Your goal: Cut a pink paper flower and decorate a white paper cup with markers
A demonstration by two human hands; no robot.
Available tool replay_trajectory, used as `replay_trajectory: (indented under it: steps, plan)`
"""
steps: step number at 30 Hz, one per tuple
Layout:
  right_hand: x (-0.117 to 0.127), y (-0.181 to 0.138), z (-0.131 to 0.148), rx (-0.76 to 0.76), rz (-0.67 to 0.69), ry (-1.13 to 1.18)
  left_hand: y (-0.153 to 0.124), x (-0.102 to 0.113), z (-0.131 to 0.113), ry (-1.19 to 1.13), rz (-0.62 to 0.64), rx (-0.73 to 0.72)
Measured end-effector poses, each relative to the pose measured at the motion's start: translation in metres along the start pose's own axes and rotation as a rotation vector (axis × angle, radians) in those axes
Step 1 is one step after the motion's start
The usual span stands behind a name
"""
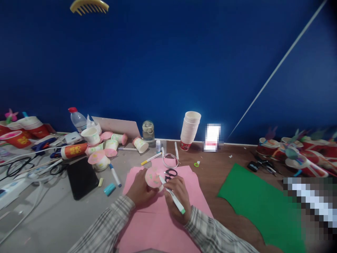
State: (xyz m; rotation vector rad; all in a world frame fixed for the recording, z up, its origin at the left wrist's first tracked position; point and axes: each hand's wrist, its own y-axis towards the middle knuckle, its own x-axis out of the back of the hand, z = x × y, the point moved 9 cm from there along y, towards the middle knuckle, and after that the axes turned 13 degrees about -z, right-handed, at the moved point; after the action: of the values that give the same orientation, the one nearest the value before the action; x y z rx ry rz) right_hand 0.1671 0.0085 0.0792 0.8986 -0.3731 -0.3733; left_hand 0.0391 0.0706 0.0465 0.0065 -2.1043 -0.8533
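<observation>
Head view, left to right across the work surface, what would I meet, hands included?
Flat black rectangular device, blue-and-white marker, left hand, right hand with green-ended white marker, green paper sheet.

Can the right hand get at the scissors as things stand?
Probably yes: the scissors lie just beyond the right hand, with nothing evident between. But that hand grips a marker, which it would likely need to put down first.
</observation>
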Motion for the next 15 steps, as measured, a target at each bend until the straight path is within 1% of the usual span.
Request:
replay_trajectory:
  steps: [2,6,10,15]
  plan:
    - [0.001,0.001,0.005,0.03,0.002,0.013,-0.001,0.0,0.001,0.015,-0.001,0.001]
    - [-0.001,0.003,0.011,0.077,0.05,0.009,-0.002,-0.001,0.002,0.025,0.006,-0.002]
    - [0.0,0.002,0.005,0.05,-0.007,0.002,-0.001,0.0,0.001,0.029,-0.002,-0.007]
    - [-0.004,-0.001,-0.001,0.014,-0.015,-0.018,-0.001,-0.001,0.001,0.02,0.002,0.001]
